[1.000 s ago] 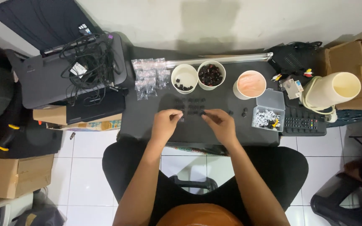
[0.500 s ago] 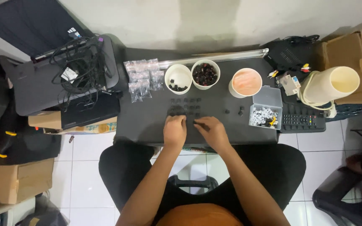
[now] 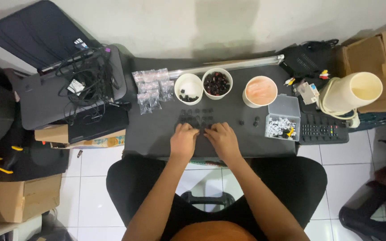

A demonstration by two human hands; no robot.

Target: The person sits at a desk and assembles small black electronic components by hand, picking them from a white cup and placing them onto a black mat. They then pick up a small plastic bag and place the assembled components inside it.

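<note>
Both hands down on the dark table [image 3: 157,134], side by side, almost touching: left hand [image 3: 183,141] and right hand [image 3: 222,140] with fingers curled over small black pieces [image 3: 197,117] laid out in rows just ahead of the fingertips; whether anything is pinched, impossible to tell. Beyond the rows, three cups in a line: white cup [image 3: 189,88] with a few black bits, white cup heaped with dark pieces [image 3: 217,83], orange-lined cup [image 3: 260,91]. Clear plastic box [image 3: 283,122] off to the right, small clear bags [image 3: 152,89] to the left.
</note>
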